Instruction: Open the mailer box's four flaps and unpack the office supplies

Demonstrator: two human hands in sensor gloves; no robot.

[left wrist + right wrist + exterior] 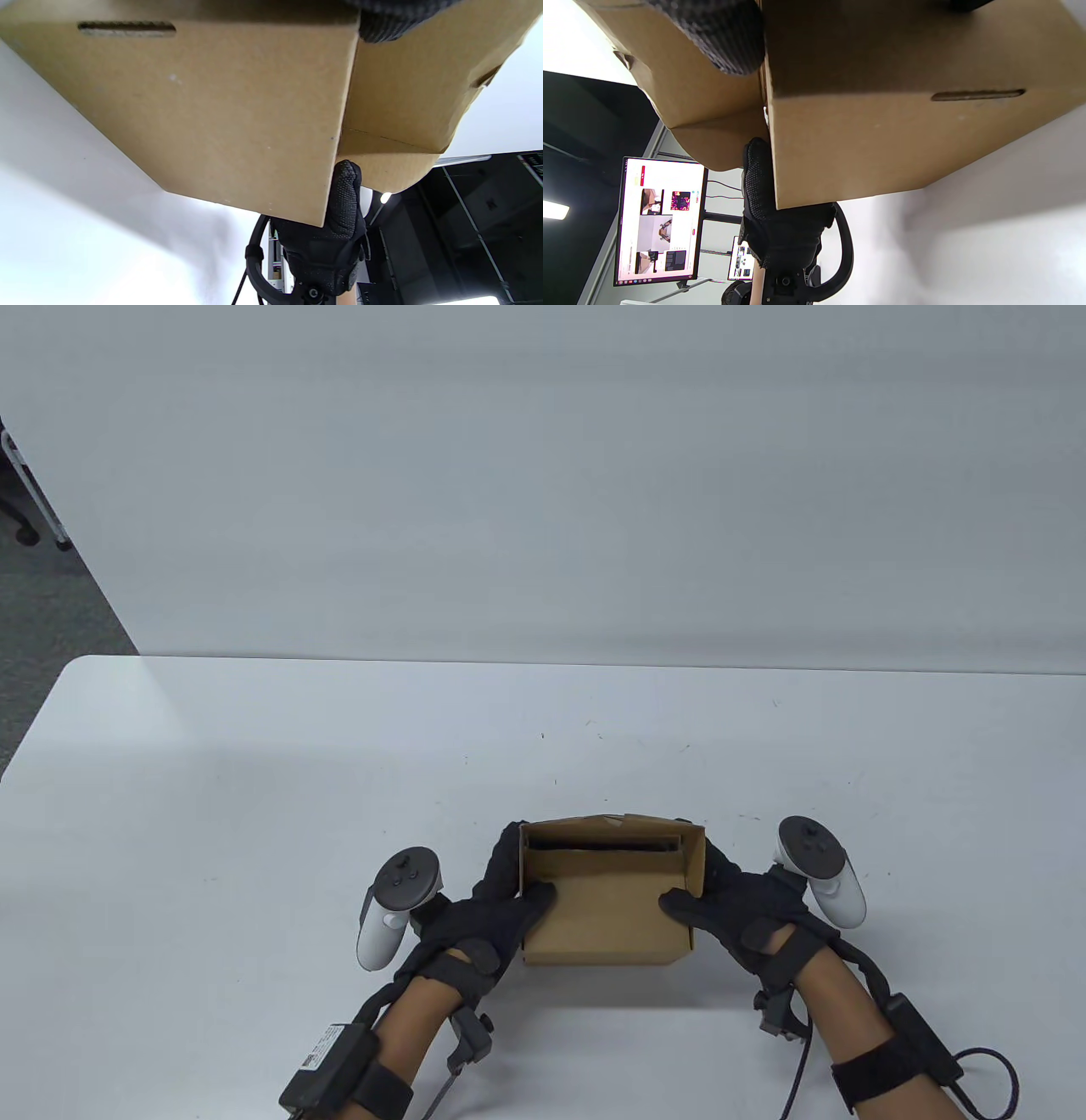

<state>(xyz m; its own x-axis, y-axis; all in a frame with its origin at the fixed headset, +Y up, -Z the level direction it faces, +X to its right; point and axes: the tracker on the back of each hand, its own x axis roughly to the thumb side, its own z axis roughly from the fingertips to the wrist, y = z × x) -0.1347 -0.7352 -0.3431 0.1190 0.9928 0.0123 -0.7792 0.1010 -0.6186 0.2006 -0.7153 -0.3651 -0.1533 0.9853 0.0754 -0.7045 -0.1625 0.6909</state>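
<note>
A brown cardboard mailer box [607, 909] is near the table's front edge. My left hand [509, 891] grips its left side, thumb on the top face and fingers around the far left corner. My right hand [713, 899] grips its right side the same way. The box looks tilted and lifted a little, with a shadow under it. A dark gap runs along its far top edge. The left wrist view shows the box's underside [220, 114] with a slot, and the right hand [335, 241] beyond it. The right wrist view shows the box [865, 140] and the left hand [772, 220].
The white table [339, 780] stretches beyond the box to its far edge against a grey wall. Its left edge borders grey floor with a frame leg [34, 500]. A lit monitor [659, 220] shows in the right wrist view.
</note>
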